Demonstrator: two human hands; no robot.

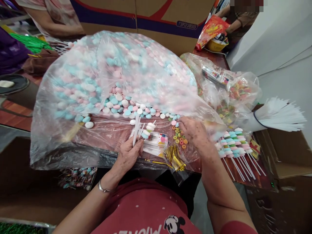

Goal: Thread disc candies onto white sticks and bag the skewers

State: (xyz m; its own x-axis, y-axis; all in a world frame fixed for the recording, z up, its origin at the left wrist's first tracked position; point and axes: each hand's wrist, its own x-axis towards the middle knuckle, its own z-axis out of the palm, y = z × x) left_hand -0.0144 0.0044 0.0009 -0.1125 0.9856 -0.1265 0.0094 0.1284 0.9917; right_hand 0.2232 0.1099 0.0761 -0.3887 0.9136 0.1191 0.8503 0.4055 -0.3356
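My left hand (130, 152) is closed around several white sticks (136, 130). One stick in it carries threaded white and blue marshmallows (148, 130) and leans to the right. My right hand (193, 130) reaches to the right front edge of the marshmallow pile (122, 103), its fingers pinched at a blue marshmallow (177, 124). Just below those fingers lie small coloured ring candies (179, 138). Between the hands, a printed card packet (159, 139) rests on the table, with a bundle of gold twist ties (175, 158) near its lower right corner.
A large clear plastic bag (151, 71) covers most of the pile. Finished marshmallow skewers (235, 143) lie at right, below a bundle of white sticks (280, 115). A cardboard box (146, 19) stands behind. A dark mug (18, 92) is at left. Other people's arms show at the back.
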